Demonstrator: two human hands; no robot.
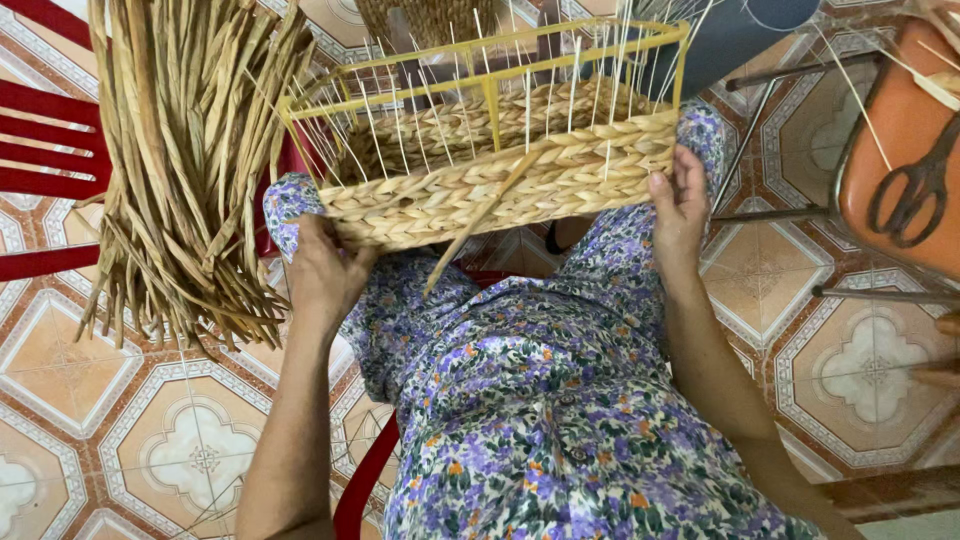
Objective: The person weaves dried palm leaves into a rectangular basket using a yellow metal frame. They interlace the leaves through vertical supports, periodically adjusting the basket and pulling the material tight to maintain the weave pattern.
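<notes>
A half-woven straw basket (500, 180) on a yellow wire frame (490, 60) rests on my knees, with thin white stakes standing up from its braided wall. My left hand (322, 272) grips the basket's near left corner from below. My right hand (680, 205) holds its near right corner, thumb on the braid. A loose braided strand (470, 235) hangs down from the front wall between my hands. I wear a purple floral dress (540, 400).
A thick bundle of dried straw strips (190, 150) hangs over a red chair (50, 130) at left. Dark scissors (915, 190) lie on an orange stool seat (900, 130) at right. Patterned floor tiles (150, 440) lie below.
</notes>
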